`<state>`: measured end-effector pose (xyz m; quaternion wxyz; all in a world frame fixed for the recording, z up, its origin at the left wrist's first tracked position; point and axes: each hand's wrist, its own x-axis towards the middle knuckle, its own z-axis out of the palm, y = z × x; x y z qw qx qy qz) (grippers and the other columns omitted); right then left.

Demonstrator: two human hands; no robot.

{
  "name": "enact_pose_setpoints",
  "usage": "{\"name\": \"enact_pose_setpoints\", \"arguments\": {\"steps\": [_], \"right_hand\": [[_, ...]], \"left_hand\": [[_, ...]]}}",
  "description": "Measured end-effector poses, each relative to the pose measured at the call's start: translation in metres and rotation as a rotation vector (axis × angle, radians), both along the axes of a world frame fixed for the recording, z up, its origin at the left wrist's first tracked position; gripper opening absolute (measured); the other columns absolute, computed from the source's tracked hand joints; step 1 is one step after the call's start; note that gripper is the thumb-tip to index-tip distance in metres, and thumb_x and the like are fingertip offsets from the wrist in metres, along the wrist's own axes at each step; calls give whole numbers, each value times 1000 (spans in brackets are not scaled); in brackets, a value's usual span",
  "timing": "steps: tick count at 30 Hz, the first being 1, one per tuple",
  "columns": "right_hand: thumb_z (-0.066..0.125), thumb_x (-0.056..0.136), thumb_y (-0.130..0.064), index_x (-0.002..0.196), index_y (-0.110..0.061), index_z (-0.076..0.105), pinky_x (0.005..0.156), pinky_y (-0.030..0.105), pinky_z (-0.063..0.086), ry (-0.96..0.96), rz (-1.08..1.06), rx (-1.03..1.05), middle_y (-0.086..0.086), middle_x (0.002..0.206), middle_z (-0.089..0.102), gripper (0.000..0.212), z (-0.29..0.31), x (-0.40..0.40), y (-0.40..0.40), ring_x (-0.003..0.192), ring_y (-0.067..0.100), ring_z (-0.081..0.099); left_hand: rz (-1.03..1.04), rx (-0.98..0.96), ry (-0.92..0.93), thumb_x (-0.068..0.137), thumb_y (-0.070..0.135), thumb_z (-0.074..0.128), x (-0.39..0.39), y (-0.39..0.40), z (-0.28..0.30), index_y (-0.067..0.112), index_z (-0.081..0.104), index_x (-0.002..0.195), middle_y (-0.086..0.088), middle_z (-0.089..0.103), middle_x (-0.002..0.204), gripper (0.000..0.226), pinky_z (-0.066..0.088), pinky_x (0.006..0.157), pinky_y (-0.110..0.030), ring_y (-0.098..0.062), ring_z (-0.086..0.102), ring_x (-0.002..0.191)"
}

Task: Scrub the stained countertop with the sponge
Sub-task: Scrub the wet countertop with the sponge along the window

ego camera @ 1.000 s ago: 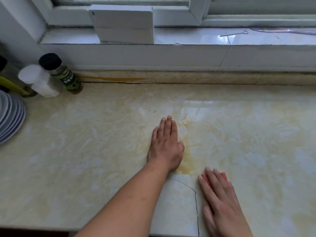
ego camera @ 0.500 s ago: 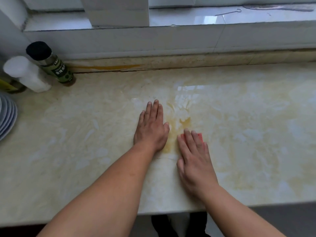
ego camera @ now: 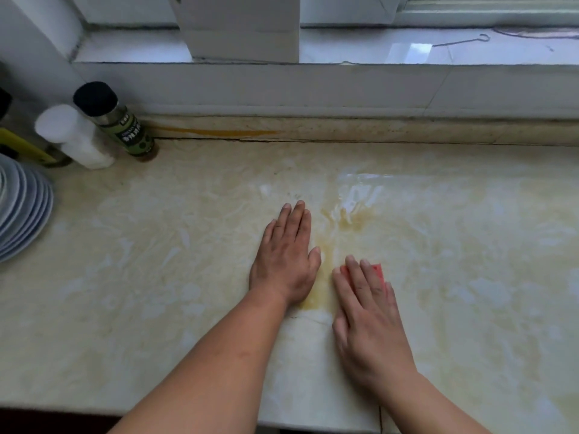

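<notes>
The countertop [ego camera: 156,277] is cream marble-patterned stone. A wet yellow-brown stain [ego camera: 326,261] runs down its middle, smeared at the far end. My left hand [ego camera: 286,258] lies flat on the counter just left of the stain, fingers straight and together. My right hand [ego camera: 366,314] presses flat on a red sponge [ego camera: 379,272] just right of the stain. Only the sponge's far corner and right edge show past my fingers; the rest is hidden under the hand.
A black-capped seasoning bottle [ego camera: 119,123] and a white bottle [ego camera: 72,136] stand at the back left. A stack of plates [ego camera: 22,208] sits at the left edge. A raised window sill [ego camera: 344,54] with a white box [ego camera: 238,26] borders the back. The counter's front edge [ego camera: 313,426] is near my arms.
My right hand pushed the sponge away from me along the stain, then drew it back a little. My left hand stayed planted. The head camera shifted up and down.
</notes>
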<state>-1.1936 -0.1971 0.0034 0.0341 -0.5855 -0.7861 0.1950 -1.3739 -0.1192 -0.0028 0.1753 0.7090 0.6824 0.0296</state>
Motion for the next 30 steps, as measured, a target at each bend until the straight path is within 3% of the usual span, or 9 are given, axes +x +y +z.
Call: {"name": "enact_pose_setpoints", "arguments": {"steps": [6,11,17,21,25,30], "right_hand": [[38,98,-31,160,-27,16,124,41,-7,10,-35,-21,-6,169,-7,66,4,-21,95,153,15,-19],[31,92,-34,160,-26,21,125,44,0,64,4,13,-7,169,-1,70,0,6,52,154,13,-16],[29,95,-30,161,-21,16,126,45,-3,61,-383,16,-1,170,-5,68,-3,32,86,155,18,-13],[35,95,-29,160,-21,20,126,46,0,72,-236,15,1,170,2,67,-3,-9,133,156,21,-6],[31,87,-34,160,-24,22,126,46,4,100,-42,-4,-4,170,6,74,1,-32,125,156,20,-4],[39,93,-30,159,-25,22,126,44,4,59,-178,38,-1,170,4,69,-3,-9,122,156,20,-3]], "left_hand": [[3,6,25,91,58,7,0,0,-1,21,-2,168,7,-19,174,86,-17,122,-29,-9,-24,157],[9,-4,27,88,58,3,1,1,1,21,-4,168,8,-21,173,88,-16,123,-30,-9,-25,157],[6,-4,29,95,54,10,2,0,0,21,-6,167,6,-22,173,81,-15,125,-32,-11,-24,157],[-7,2,39,97,51,14,1,2,-1,19,-4,167,4,-19,174,79,-11,126,-34,-13,-21,159],[-13,0,29,90,54,1,0,1,-2,19,-4,167,3,-19,174,85,-11,127,-35,-14,-21,159],[-13,11,20,93,52,6,1,2,-4,17,-4,167,2,-19,174,82,-10,127,-36,-15,-21,159]]}}
